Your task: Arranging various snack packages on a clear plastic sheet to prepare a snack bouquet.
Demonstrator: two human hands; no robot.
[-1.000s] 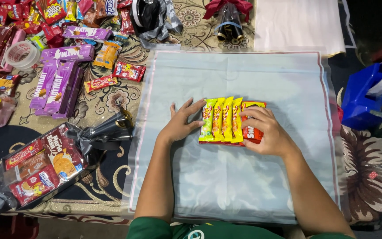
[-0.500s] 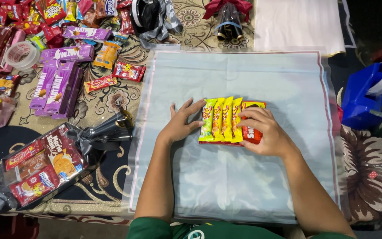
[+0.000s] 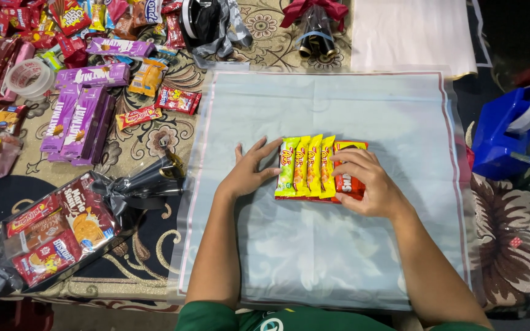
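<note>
Clear plastic sheet (image 3: 338, 110) carries a row of snack packets (image 3: 314, 167), pressed flat between the left hand (image 3: 249, 171) and right hand (image 3: 363, 184), both grips open-fingered, clasping nothing. Judged risk: the overlapped packets could slide apart on the slick film if either palm eases.

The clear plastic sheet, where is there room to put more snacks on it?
The sheet is bare above the snack packs, up to its far edge, and below both hands, left hand and right hand. Its right strip by the blue tape dispenser is free too. The carpet on the left is crowded with purple boxes.

Purple snack boxes (image 3: 75, 119) lie near a tape roll (image 3: 29, 76).
</note>
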